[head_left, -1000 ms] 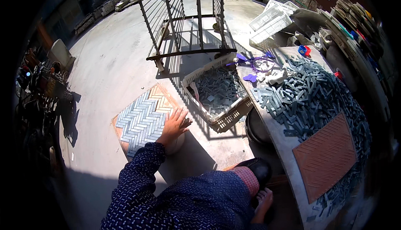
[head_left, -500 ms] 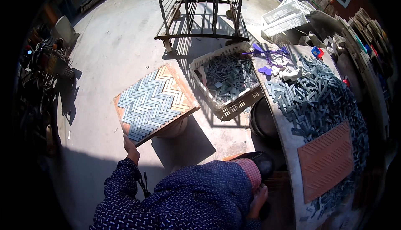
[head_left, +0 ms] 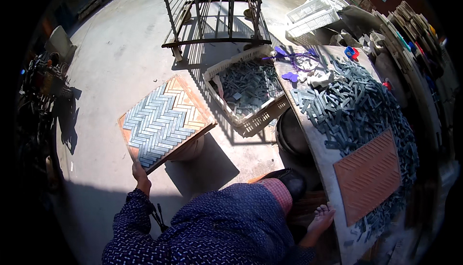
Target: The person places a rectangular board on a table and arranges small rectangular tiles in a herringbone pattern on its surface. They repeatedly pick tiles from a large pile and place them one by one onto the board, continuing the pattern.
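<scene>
No readable text, labels, brands, numbers or signs anywhere in head view

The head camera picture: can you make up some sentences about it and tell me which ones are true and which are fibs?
1. The left hand touches an orange grooved board partly covered with flat grey strips. True.
2. The right hand holds a grey strip. False: no strip shows in it.
3. The off-white slotted plastic crate stands on top of the pale flat-topped table. False: it is beside the table.
4. A reddish-brown ridged board lies on the table. True.
5. The tall dark metal rack is right of the table. False: it stands to the left, beyond the crate.
</scene>
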Demonstrator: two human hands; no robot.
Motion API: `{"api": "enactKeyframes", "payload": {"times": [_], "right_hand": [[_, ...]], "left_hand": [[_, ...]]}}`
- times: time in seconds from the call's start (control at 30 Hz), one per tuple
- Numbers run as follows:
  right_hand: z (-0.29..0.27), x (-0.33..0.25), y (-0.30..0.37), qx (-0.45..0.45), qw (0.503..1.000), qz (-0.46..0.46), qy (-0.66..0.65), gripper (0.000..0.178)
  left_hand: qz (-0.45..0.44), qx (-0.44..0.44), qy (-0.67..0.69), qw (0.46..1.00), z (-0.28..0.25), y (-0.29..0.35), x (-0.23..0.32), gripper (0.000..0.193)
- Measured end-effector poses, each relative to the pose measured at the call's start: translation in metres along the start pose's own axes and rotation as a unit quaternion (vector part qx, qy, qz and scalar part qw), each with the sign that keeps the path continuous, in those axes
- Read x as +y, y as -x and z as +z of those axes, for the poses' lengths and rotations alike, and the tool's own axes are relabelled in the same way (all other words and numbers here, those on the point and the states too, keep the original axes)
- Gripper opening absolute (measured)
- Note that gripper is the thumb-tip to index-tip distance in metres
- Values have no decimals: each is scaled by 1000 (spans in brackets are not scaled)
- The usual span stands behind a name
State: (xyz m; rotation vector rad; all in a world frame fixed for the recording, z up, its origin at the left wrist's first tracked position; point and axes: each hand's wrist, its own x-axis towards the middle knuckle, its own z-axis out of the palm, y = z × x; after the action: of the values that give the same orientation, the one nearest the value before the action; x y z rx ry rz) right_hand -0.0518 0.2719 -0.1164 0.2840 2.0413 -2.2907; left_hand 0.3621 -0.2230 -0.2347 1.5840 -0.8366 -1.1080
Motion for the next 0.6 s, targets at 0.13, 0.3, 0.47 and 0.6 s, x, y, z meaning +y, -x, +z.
{"api": "enactKeyframes", "payload": {"times": [0.13, 0.3, 0.47, 0.6], "right_hand": [[11, -15, -20, 98, 984, 66, -132, 69], [31, -39, -35, 82, 945, 104, -300, 70], [29, -49, -47, 136, 888, 107, -426, 81], [32, -44, -65, 179, 796, 122, -565, 86]], "left_hand": [[-1, -239, 4, 971, -37, -15, -2, 34], [-56, -198, -176, 963, -53, -51, 38, 62], [234, -122, -132, 956, 40, -114, 57, 50], [291, -257, -106, 915, 122, -36, 88, 41]]}}
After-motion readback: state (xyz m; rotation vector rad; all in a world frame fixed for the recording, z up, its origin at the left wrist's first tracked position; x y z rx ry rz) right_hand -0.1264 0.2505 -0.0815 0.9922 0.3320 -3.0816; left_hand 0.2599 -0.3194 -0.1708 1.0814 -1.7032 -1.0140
